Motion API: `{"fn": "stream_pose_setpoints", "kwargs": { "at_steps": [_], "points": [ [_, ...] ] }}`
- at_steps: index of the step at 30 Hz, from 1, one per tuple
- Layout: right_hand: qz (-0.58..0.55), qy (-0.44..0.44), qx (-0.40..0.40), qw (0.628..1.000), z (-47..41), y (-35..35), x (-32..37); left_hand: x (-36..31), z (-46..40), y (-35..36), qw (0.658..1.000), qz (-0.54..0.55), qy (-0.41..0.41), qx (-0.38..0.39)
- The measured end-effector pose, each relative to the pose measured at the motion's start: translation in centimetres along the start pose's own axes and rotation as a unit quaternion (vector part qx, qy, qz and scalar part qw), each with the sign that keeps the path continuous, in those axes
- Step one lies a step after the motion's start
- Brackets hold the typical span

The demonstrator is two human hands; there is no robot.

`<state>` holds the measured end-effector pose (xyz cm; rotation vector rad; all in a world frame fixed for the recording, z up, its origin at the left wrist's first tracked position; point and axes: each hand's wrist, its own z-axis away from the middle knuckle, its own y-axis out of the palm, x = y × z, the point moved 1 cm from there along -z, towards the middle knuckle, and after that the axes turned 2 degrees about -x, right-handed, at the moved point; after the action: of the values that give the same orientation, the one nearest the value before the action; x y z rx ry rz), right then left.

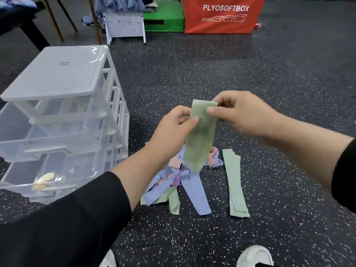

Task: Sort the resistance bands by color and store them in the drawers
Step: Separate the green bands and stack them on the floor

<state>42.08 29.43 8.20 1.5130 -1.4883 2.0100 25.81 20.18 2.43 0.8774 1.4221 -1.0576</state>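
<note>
Both hands, left [176, 126] and right [238, 114], pinch the green band [200, 139] top; it hangs toward 6 o'clock, green stack [236, 184] at 5.

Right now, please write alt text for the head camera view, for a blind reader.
Both hands, left hand and right hand, pinch a green band above a mixed pile on the floor; green bands lie stacked right, clear drawers stand left.
</note>
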Motion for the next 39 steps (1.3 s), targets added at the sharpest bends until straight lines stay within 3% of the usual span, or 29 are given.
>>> {"fn": "stream_pose_setpoints", "kwargs": {
  "at_steps": [2,7,13,20,29,35,37,39],
  "points": [
    [-0.078,0.006,0.002,0.997,0.0,-0.1,-0.3,0.3,-0.3,0.6,0.999,0.038,-0.004,0.003],
    [-0.195,0.028,-0.025,0.980,-0.2,-0.7,-1.9,1.2,-0.6,3.5,0.994,0.039,-0.043,0.095],
    [-0.238,0.066,-0.062,0.967,-0.2,-1.3,-6.0,4.4,-1.3,7.7,0.988,0.049,-0.103,0.100],
    [-0.277,0.175,-0.126,0.936,-0.5,-2.1,-14.2,12.9,1.5,12.6,0.954,-0.014,-0.212,0.211],
    [-0.195,0.317,-0.135,0.918,-2.3,-1.9,-25.7,20.4,3.9,17.9,0.933,-0.018,-0.322,0.162],
    [-0.155,0.332,-0.116,0.923,-5.0,-0.9,-31.0,21.7,2.6,21.6,0.918,0.049,-0.371,0.135],
    [-0.078,0.342,-0.093,0.932,-5.7,-0.3,-32.7,21.9,2.0,21.9,0.918,0.010,-0.372,0.135],
    [0.078,0.347,-0.048,0.933,-5.5,0.4,-34.0,22.6,1.6,21.0,0.919,-0.107,-0.361,0.118]
  ]
}}
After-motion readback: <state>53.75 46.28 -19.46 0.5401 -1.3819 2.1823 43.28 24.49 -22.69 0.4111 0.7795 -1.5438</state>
